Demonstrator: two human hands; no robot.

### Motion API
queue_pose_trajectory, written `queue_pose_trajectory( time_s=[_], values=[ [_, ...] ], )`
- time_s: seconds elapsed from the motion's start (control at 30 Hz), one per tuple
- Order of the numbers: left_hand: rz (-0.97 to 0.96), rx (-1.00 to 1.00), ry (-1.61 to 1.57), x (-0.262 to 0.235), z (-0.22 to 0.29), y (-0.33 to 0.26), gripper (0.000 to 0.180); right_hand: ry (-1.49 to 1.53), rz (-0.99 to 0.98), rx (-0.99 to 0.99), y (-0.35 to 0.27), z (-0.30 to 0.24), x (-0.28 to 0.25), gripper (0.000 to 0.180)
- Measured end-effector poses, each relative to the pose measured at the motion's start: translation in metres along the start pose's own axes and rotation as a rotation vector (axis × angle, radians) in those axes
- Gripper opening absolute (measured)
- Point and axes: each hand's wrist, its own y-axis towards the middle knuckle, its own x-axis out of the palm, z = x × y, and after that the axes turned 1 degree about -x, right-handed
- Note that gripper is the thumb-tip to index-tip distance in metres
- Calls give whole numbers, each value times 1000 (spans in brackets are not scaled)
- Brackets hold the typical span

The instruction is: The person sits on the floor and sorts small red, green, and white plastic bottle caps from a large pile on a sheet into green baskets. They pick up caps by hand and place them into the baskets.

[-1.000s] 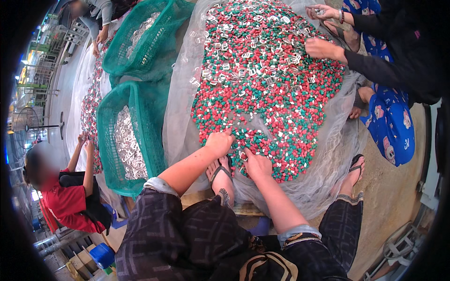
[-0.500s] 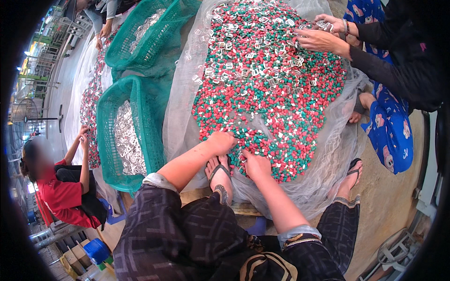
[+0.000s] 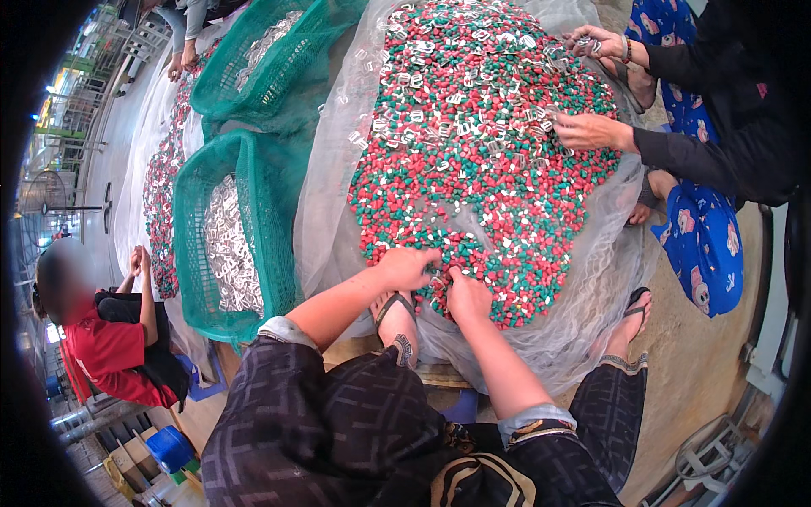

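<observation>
Crouching at the near edge of the heap of red and green pieces [image 3: 490, 186], the person has both hands down in it: the left hand [image 3: 407, 268] lies palm-down on the heap's near rim with fingers curled into the pieces, and the right hand [image 3: 467, 296] sits just beside it, fingers likewise bent into the pile, so whether either hand has closed on a piece cannot be told, since the fingertips are buried. A sandalled foot [image 3: 397, 325] is planted just short of the heap's near edge, between the forearms, probably to bring the body close enough to reach. The heap rests on a translucent mesh sheet [image 3: 583, 321] whose edges bunch up around it, likely to keep the loose pieces from scattering. Left of the heap stands a green net basket [image 3: 274, 211] holding silvery metal clips [image 3: 228, 245], near enough for an easy toss; similar clips are mixed through the heap's far half. On the heap's far right, another person's hands [image 3: 591, 131] work among the pieces, the body cut off by the picture's rim. Beyond the basket a second green net basket [image 3: 270, 76] is bent by the lens, its contents hard to make out.
</observation>
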Motion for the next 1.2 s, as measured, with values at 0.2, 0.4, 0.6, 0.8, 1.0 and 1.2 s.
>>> queue_pose_trajectory(
  time_s=[0.2, 0.4, 0.6, 0.8, 1.0, 1.2],
  values=[
    [-102, 86, 319, 16, 5, 7, 38, 127, 108, -182, 0, 8, 4, 21],
    [-122, 14, 200, 16, -6, 9, 26, -162, -257, -270, 0, 0, 5, 26],
    [-80, 94, 184, 27, -10, 4, 26, 140, -298, -116, 11, 9, -6, 16],
    [-181, 11, 113, 17, 0, 14, 19, 944, -208, 83, 26, 34, -32, 16],
    [-71, -16, -353, 14, -21, 14, 20, 1331, -401, 282, 19, 49, -48, 13],
    [-135, -108, -802, -1, -16, 16, 18, 1398, -394, 304, 17, 49, -42, 10]
  ],
)
